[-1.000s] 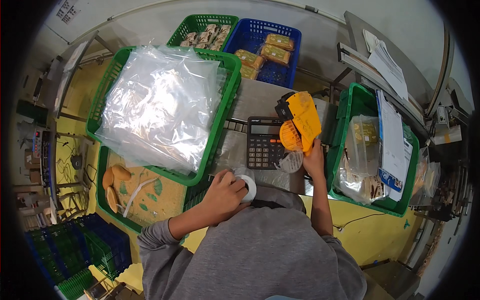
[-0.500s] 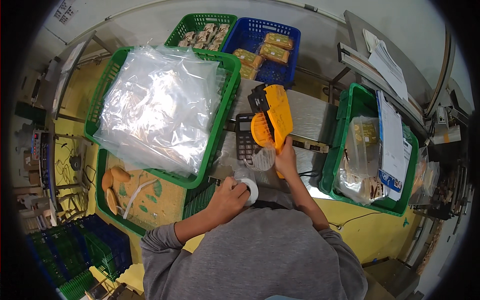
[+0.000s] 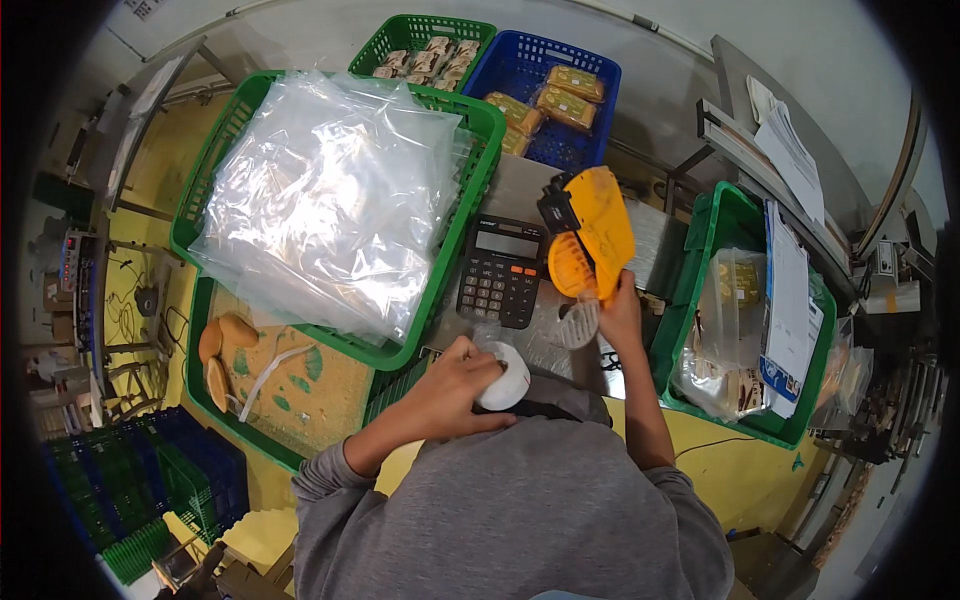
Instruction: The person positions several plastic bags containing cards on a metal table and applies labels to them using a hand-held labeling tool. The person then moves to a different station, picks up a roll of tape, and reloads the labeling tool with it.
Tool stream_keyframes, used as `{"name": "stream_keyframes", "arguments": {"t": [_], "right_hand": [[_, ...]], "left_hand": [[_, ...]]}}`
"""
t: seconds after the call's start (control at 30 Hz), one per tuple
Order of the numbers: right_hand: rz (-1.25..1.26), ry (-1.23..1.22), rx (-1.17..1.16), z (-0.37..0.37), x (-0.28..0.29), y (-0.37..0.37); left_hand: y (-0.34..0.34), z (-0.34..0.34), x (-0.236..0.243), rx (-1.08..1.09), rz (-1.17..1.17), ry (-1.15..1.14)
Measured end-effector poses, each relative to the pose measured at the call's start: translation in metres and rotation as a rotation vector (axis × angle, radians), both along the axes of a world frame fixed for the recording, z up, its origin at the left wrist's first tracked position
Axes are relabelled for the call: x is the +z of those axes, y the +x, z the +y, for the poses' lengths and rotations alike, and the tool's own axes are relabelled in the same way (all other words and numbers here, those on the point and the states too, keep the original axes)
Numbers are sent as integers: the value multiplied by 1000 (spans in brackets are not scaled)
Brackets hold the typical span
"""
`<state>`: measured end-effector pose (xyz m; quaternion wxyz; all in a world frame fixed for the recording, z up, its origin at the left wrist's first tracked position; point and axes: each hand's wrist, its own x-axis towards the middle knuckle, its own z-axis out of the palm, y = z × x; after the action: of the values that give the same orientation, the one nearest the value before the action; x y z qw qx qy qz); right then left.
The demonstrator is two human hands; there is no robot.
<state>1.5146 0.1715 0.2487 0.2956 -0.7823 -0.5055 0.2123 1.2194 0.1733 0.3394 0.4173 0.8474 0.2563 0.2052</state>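
My right hand grips the handle of an orange-yellow label gun, whose side cover and clear round part hang out below. My left hand has its fingers around a white roll at the table's near edge. Between the gun and a big green crate lies a black calculator on the metal table. The big green crate holds a pile of clear plastic bags to the left of my hands.
At the back are a green crate of small packs and a blue crate of yellow packages. A green crate with clipboard and containers stands at right; another with bread rolls is at lower left. Stacked crates sit beyond.
The label gun swung left over the calculator, then back right, uncovering it again. The calculator has shifted left and is slightly turned. My left hand still has the roll. The view has shifted slightly.
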Motion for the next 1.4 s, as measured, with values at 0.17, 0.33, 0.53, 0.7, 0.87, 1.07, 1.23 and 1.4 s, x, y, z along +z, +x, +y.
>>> {"name": "stream_keyframes", "arguments": {"t": [0.17, 0.33, 0.53, 0.7, 0.87, 1.07, 1.23, 1.4], "right_hand": [[-270, -93, -115, -15, 3, 10], [-410, -156, -105, -24, -7, 13], [-479, -266, -36, -27, -8, 18], [-441, -267, 24, -34, -2, 19], [20, 47, 270, -34, 91, -16], [658, 235, 865, -23, 162, -75], [579, 460, 848, -23, 160, -79], [958, 335, 914, -32, 152, -81]], "left_hand": [[-17, 12, 7, 135, -443, -762], [-16, 13, 10, 159, -854, -1033], [-7, 10, 8, 93, -975, -1118], [4, 9, 14, -50, -1093, -1222], [11, -2, 37, 108, -833, -1077], [17, -7, 46, -18, -587, -664], [24, -27, 52, 461, -715, -301], [20, -51, 52, 538, -687, -225]]}}
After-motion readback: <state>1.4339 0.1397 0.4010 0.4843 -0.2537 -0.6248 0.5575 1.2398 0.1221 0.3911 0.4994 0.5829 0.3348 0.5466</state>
